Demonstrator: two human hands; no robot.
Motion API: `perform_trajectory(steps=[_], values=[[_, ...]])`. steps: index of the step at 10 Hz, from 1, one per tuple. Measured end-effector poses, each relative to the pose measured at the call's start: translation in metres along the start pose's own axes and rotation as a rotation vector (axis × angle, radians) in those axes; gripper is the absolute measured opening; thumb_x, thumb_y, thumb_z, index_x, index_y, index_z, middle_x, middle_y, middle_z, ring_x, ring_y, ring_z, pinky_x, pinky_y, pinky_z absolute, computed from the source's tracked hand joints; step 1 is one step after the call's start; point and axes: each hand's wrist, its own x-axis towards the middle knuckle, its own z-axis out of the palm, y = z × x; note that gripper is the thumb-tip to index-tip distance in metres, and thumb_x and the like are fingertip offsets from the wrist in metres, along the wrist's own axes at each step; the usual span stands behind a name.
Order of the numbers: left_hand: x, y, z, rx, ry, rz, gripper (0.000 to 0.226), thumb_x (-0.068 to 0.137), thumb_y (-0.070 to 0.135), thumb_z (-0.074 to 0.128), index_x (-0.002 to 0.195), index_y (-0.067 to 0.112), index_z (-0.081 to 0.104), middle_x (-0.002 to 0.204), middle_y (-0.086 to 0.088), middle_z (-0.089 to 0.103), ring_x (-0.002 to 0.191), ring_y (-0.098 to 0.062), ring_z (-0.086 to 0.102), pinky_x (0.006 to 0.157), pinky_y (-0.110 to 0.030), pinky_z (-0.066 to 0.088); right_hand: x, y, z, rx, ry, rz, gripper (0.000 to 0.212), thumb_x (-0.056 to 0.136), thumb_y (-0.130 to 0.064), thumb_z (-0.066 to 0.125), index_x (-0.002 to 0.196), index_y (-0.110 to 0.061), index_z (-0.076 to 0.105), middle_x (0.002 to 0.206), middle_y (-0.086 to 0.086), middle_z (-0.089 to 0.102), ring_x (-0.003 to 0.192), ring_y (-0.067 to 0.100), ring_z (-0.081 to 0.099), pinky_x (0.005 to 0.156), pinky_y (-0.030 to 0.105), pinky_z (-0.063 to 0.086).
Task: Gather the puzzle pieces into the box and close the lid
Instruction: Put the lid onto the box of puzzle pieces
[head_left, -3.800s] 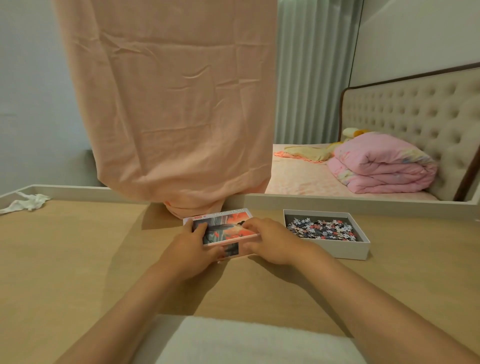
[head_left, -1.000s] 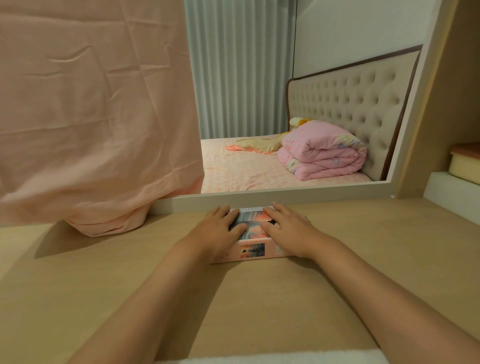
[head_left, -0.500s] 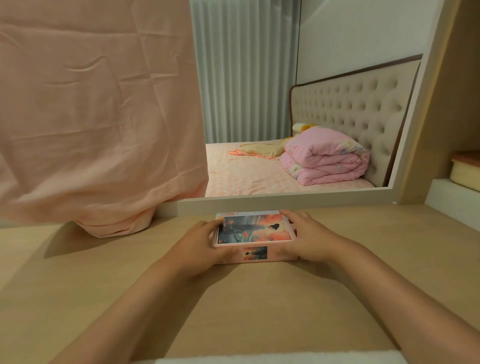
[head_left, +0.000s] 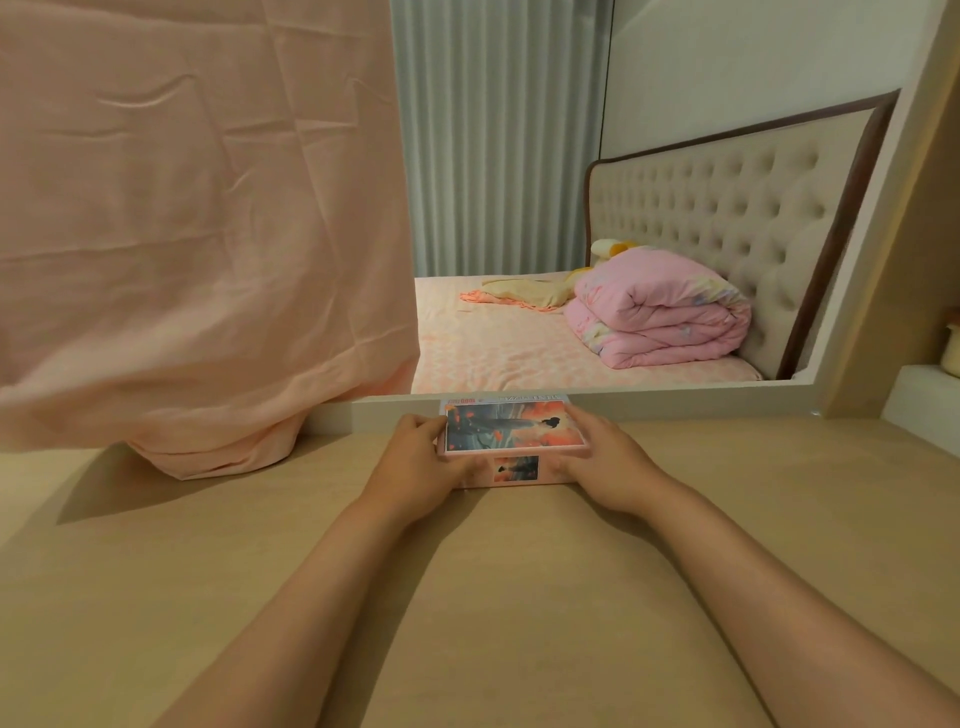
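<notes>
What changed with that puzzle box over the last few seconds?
The lid went from beside the open puzzle box onto it. Both hands, flat on top a second ago, slid outward: left hand and right hand now grip its ends. The pink cloth still hangs left.

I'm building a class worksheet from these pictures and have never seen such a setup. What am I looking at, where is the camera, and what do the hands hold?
No machine here: a person works with bare hands. The one camera sits on their head, looking forward and down, so both arms reach in from below. On the table stands a closed puzzle box. The left hand and right hand each have a grip on one end. A pink cloth hangs at the left; a folded pink quilt lies on a bed behind.
</notes>
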Motion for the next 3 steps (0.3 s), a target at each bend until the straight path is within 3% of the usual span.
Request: perform_trajectory(steps=[1,2,3], values=[[0.001,-0.002,-0.001,-0.029,-0.007,0.007,0.063,0.083,0.041,0.074,0.139,0.022,0.052,0.117,0.006,0.043,0.089,0.001,0.049,0.086,-0.018,0.037,0.0,0.0,-0.003,0.01,-0.008,0.009,0.078,0.09,-0.024,0.066,0.156,-0.029,0.025,0.152,-0.002,0.037,0.14,0.019,0.035,0.113,0.033,0.03],[0.0,-0.003,-0.002,-0.009,-0.063,-0.012,0.076,0.078,0.05,0.073,0.145,0.029,0.043,0.124,0.006,0.044,0.103,-0.004,0.053,0.089,-0.027,0.044,-0.004,-0.002,-0.004,0.067,-0.012,-0.034,0.068,0.081,-0.036,0.068,0.142,-0.047,0.039,0.136,-0.015,0.049,0.126,0.015,0.049,0.109,0.038,0.04],[0.008,0.005,-0.02,0.112,-0.063,-0.002,0.091,0.072,0.066,0.069,0.149,0.034,0.032,0.147,0.004,0.041,0.131,-0.018,0.046,0.105,-0.041,0.044,-0.006,-0.018,-0.024,0.098,0.058,-0.033,0.073,0.086,-0.044,0.07,0.15,-0.036,0.034,0.147,-0.009,0.039,0.132,0.016,0.043,0.11,0.04,0.038]])
